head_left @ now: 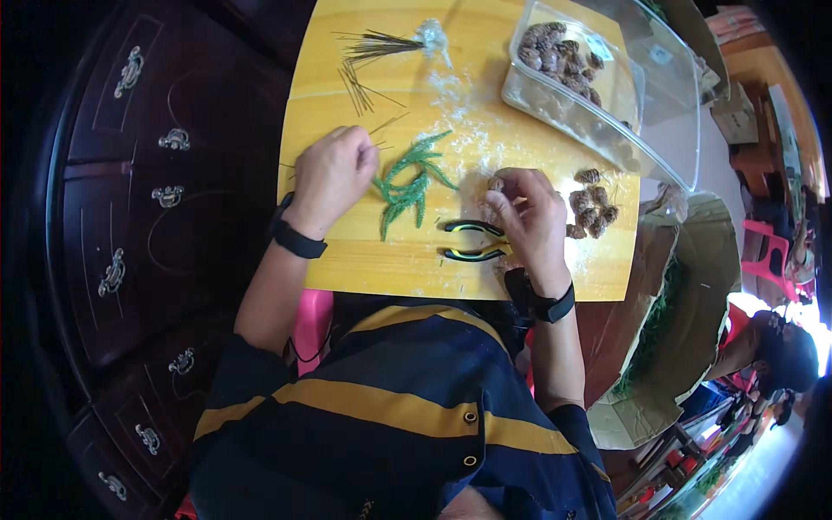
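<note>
My left hand (336, 169) is closed at the left of the yellow table, its fingertips at the stem end of a green artificial pine sprig (407, 184). The sprig's needled branches spread to the right of that hand. Between the thumb and fingers of my right hand (533, 215) is a small brown pine cone (496, 184), partly covered by the fingertips. Black-and-yellow pliers (472, 254) lie just left of my right hand, their jaws hidden under it. A small heap of pine cones (594, 204) sits right of this hand.
Dark thin wires (381, 45) lie at the far left beside a crumpled clear bag (432, 36). A clear plastic box (568, 117) of pine cones stands at the far right. White flakes dot the table (347, 276). A cardboard box (693, 303) with greenery is beyond the right edge.
</note>
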### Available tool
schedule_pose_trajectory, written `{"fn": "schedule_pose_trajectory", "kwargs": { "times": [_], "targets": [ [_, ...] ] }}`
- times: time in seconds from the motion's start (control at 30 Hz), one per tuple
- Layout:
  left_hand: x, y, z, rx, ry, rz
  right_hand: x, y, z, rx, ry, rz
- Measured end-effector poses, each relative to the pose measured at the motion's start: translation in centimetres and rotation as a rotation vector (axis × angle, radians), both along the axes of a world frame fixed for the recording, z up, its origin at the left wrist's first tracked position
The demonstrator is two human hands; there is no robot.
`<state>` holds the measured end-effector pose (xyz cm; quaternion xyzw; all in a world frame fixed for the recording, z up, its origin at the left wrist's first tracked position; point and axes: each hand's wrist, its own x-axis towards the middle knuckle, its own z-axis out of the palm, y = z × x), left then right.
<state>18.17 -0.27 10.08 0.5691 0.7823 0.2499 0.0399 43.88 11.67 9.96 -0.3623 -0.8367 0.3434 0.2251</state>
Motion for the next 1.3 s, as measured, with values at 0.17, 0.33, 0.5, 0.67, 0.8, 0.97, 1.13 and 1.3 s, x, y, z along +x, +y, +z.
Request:
{"fn": "schedule_pose_trajectory", "kwargs": {
  "times": [0.17,0.33,0.5,0.67,0.8,0.97,1.13,1.3],
  "targets": [
    [2.9,0.0,3.2,0.151,-0.216,-0.040,2.2,-0.6,-0.1,-0.473,0.388,-0.081],
    [8.2,-0.3,4.0,0.198,-0.337,-0.307,3.2,-1.4,-0.6,-0.598,0.498,-0.016],
    [11.0,1.0,3.4,0.137,-0.264,-0.422,3.8,-1.5,-1.2,-0.589,0.491,-0.007],
    [11.7,2.0,2.6,0.114,-0.238,-0.403,4.2,-1.4,-2.0,-0.555,0.451,0.002],
    [12.0,2.4,2.5,0.094,-0.261,-0.389,4.5,-1.3,-2.4,-0.550,0.439,0.013],
    [12.5,2.4,2.4,0.058,-0.337,-0.346,4.6,-1.2,-2.0,-0.478,0.411,0.020],
    [13.2,2.8,2.2,0.069,-0.387,-0.326,4.9,-1.0,-1.6,-0.373,0.323,0.018],
    [13.2,2.8,2.2,0.059,-0.369,-0.351,4.9,-1.1,-1.8,-0.432,0.376,-0.026]
  ]
}}
